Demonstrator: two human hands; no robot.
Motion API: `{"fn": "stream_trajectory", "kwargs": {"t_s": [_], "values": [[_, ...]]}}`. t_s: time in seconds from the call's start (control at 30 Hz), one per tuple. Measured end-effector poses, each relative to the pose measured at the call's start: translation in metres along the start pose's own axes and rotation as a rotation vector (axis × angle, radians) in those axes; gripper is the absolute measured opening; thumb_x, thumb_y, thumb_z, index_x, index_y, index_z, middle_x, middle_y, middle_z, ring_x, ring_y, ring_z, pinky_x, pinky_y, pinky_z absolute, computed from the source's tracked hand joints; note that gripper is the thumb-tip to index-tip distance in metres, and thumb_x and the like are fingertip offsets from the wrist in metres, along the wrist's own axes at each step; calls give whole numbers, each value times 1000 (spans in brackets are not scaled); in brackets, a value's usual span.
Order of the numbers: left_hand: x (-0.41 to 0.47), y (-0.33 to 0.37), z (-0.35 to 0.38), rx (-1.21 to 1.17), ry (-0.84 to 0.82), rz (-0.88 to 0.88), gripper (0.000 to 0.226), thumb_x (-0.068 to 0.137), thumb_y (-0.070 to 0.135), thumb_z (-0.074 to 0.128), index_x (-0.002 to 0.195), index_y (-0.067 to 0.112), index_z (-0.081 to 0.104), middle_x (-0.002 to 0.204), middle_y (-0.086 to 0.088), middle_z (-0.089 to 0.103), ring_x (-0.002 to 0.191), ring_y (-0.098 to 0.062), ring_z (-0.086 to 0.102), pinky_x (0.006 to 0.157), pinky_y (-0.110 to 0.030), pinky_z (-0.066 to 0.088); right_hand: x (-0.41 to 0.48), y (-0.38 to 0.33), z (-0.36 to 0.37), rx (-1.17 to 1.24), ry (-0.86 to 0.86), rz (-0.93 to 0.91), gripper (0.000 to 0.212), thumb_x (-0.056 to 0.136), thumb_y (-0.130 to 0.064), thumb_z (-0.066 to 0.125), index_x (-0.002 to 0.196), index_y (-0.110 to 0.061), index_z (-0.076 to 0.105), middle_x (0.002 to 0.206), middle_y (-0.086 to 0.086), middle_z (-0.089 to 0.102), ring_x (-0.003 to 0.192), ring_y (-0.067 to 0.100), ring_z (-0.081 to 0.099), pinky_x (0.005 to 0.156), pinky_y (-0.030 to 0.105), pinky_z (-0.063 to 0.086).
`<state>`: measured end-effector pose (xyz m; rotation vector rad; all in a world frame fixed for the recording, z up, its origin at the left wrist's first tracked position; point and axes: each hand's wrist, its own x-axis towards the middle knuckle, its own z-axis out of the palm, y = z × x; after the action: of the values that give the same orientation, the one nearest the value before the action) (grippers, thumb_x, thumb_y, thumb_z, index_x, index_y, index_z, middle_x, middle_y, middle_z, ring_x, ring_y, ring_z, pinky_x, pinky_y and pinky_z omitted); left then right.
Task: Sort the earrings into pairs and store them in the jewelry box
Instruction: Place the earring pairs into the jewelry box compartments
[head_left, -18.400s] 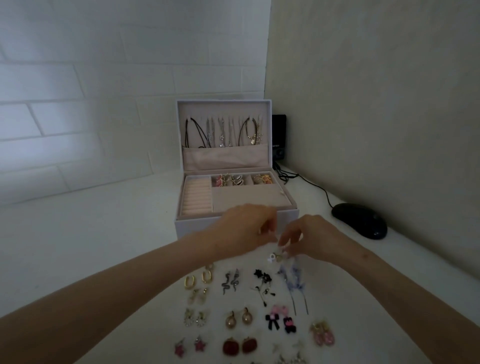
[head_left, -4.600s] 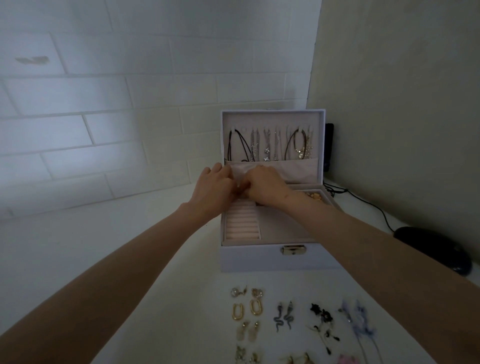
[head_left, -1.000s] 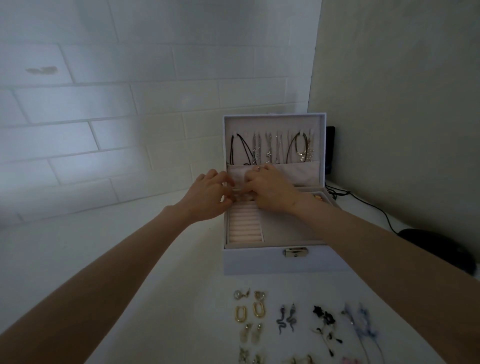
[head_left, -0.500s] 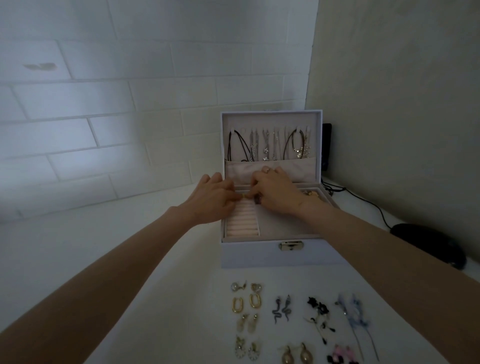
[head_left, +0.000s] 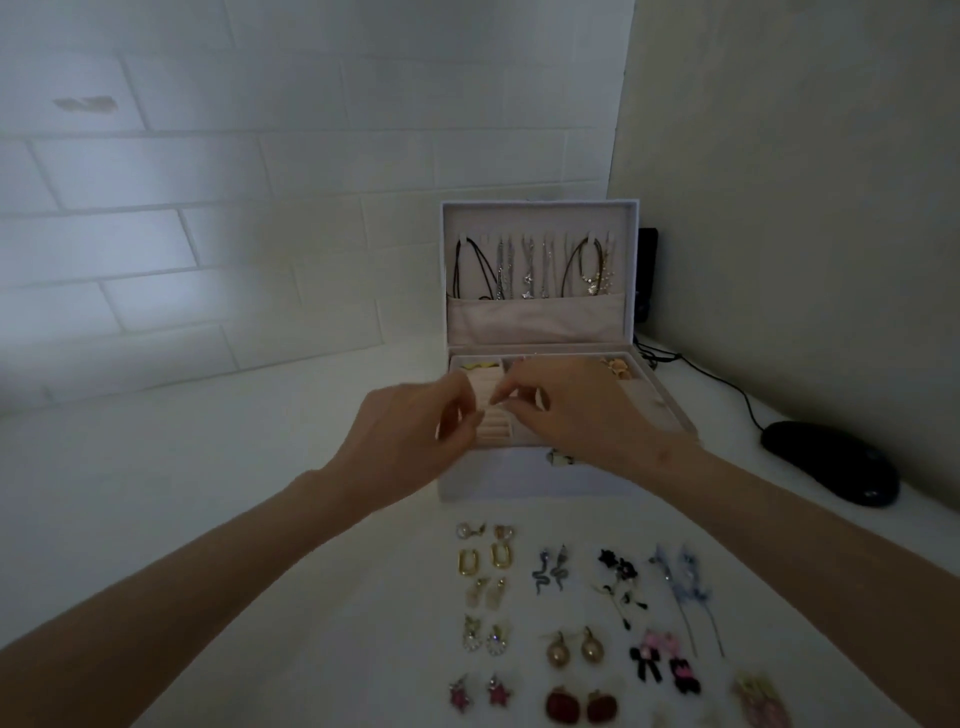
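Note:
The white jewelry box (head_left: 519, 480) stands open on the white table, with necklaces hanging in its raised lid (head_left: 540, 218). My left hand (head_left: 410, 441) and my right hand (head_left: 582, 410) hover close together over the ring rolls (head_left: 491, 421) at the box's front left. Fingers of both are loosely curled, and I see nothing in them. A yellowish earring (head_left: 478, 366) lies in the back left compartment; gold pieces (head_left: 615, 366) lie in the back right one. Paired earrings are laid out in rows in front of the box: gold hoops (head_left: 480, 558), snakes (head_left: 550, 569), black flowers (head_left: 618, 577), long blue ones (head_left: 680, 577).
More pairs lie nearer me: pearl drops (head_left: 571, 649), red squares (head_left: 579, 706), pink stars (head_left: 480, 693). A black mouse (head_left: 831, 462) sits at the right, its cable (head_left: 727, 384) running behind the box. Walls close off the back and right.
Both hands have drawn back from the rear compartments to the front of the ring rolls. The camera has tilted down, showing more rows of earrings.

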<state>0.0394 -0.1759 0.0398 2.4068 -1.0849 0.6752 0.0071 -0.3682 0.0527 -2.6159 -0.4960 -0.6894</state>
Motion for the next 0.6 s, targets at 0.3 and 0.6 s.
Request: {"fn": "stream_trajectory", "kwargs": {"t_s": [0.3, 0.6], "values": [[-53, 16, 8, 38, -359, 6, 13, 88, 35, 57, 96, 26, 59, 106, 14, 57, 81, -8, 57, 65, -22, 38, -50, -45, 10, -135, -376, -4, 18, 86, -30, 56, 99, -33, 68, 87, -7, 69, 84, 11, 61, 79, 26, 44], [-45, 23, 14, 114, -406, -14, 13, 90, 32, 52, 101, 26, 58, 114, 14, 54, 97, -9, 56, 69, -20, 38, -47, -38, 20, -216, -396, -1, 17, 89, -26, 52, 98, -28, 66, 91, -4, 67, 88, 15, 60, 72, 25, 36]]}}
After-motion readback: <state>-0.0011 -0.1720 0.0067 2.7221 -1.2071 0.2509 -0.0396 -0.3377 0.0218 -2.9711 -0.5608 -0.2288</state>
